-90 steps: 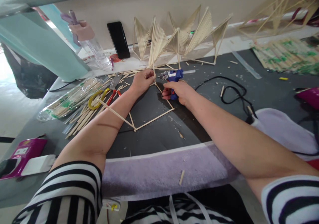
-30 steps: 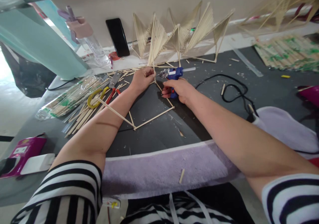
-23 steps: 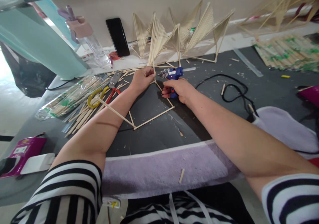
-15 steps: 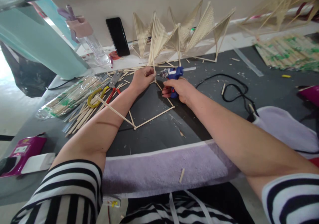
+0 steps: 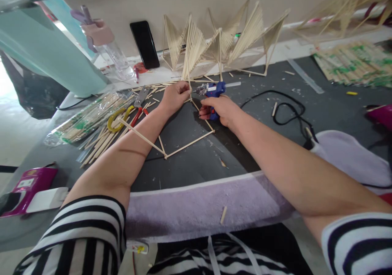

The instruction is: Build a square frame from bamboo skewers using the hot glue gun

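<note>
My right hand [image 5: 219, 107] is wrapped round a blue hot glue gun [image 5: 217, 89], with a clear glue stick [image 5: 233, 84] poking from its back end. The gun's nozzle points left, close to the fingertips of my left hand [image 5: 176, 97]. Those fingers pinch a thin wooden stick [image 5: 189, 81] that stands nearly upright at the far corner of a stick frame [image 5: 190, 145]. The frame lies on the dark table, and one of its sticks slants up at the left over my forearm. Whether the nozzle touches the joint, I cannot tell.
Fan-shaped stick models [image 5: 192, 46] stand along the wall beside a leaning black phone [image 5: 145, 44]. Yellow-handled scissors [image 5: 118, 120], loose sticks [image 5: 101, 146] and a bagged stick bundle [image 5: 88, 118] lie left. A black cord [image 5: 288, 107] curls at right, near more packaged sticks [image 5: 355, 65].
</note>
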A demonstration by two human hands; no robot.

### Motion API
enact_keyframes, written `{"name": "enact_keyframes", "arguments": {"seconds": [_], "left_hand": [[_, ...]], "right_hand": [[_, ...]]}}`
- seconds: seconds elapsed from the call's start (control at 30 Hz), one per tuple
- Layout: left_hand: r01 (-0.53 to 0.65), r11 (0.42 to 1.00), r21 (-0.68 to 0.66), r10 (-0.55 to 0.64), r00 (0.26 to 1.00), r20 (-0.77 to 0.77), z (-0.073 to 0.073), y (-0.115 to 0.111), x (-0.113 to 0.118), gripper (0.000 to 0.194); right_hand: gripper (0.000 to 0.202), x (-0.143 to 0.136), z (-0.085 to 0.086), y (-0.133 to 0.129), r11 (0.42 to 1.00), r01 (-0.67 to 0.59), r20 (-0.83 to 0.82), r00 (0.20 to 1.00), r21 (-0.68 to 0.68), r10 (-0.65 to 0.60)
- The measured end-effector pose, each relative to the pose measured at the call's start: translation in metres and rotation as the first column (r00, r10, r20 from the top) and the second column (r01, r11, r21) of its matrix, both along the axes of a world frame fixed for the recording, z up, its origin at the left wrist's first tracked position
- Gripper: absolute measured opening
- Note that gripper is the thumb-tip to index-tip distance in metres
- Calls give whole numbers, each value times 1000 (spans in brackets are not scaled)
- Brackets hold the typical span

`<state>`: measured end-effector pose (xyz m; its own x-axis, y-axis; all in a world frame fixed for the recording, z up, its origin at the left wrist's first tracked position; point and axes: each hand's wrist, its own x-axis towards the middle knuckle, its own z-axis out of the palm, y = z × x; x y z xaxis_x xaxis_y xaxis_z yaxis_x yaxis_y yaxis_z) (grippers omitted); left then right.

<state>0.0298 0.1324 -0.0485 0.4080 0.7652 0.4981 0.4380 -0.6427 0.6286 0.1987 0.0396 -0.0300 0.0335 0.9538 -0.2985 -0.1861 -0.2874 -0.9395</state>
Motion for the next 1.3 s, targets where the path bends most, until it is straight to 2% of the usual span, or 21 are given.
{"name": "enact_keyframes", "arguments": {"seconds": [0.83, 1.3], "left_hand": [[-5, 1000, -30, 5, 1000, -16, 4, -4, 1, 17], [-3, 999, -35, 3, 1000, -1, 3, -3, 1, 10]], "right_hand": [[10, 0, -2, 1, 1000, -2, 2, 1000, 9, 2], [13, 0, -2, 2, 1000, 8, 6, 1000, 10, -8]]}}
